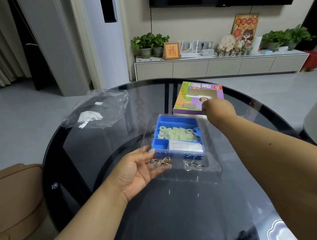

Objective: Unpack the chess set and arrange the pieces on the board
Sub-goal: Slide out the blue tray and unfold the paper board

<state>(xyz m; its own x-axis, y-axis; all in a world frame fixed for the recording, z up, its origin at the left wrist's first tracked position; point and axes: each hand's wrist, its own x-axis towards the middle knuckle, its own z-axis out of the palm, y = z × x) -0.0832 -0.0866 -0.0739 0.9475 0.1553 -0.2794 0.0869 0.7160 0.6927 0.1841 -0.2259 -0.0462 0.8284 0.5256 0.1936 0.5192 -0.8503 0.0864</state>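
Chess pieces: pale green round discs (pixel 177 134), some showing red or dark characters, heaped loose in the long middle compartment of the blue plastic tray (pixel 180 121); none out yet
Tray: sits mid-table on the dark round glass table (pixel 94 171), under a clear moulded plastic cover (pixel 198 160) that spreads toward me
Folded sheet: a whitish folded packet (pixel 185 146) in the tray's near right compartment; I judge this is the board, but I cannot read it from here
Wire puzzles: two small metal wire puzzles (pixel 160 161) lie in the clear cover just in front of the tray, not part of my job
My left hand (pixel 137 172): palm up, fingers relaxed and mostly straight, cradling the near left corner of the clear cover from below, thumb tip at its edge
My right hand (pixel 216 109): reached across, fingers curled at the near edge of the purple and green cardboard box (pixel 198 98); it looks like a pinch on the box, though the fingertips are hidden
Box: lies flat beyond the tray, its window blank
Wrapper: crumpled clear plastic bag (pixel 98 110) well off to the left
Progress: early; outer wrap off, tray out of box
Left to do: clear the cover, unfold the board, set every piece
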